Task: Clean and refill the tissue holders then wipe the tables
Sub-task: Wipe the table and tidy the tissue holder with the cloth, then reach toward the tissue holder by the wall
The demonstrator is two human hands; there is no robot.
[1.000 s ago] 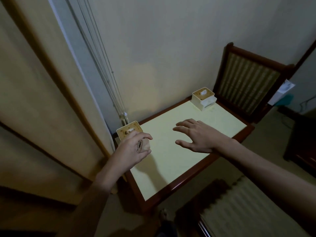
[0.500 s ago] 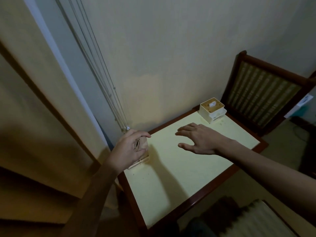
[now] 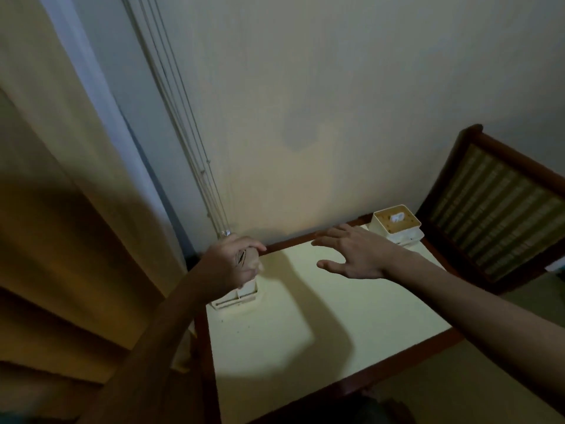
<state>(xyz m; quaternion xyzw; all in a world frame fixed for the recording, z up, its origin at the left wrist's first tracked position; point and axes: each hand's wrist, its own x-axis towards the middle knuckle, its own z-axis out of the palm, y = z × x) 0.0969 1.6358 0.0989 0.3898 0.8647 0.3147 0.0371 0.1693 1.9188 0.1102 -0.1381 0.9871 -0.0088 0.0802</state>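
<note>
Head view: chair [image 3: 501, 209] beside table [image 3: 305, 332], blind cords [image 3: 183, 133] behind.

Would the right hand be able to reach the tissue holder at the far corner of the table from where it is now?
Probably yes. The right hand hovers open above the table, and nothing lies between its fingertips and the far tissue holder near the chair.

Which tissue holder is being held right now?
The near-left tissue holder, gripped by the left hand. The far-right tissue holder stands untouched beside the chair.
</note>
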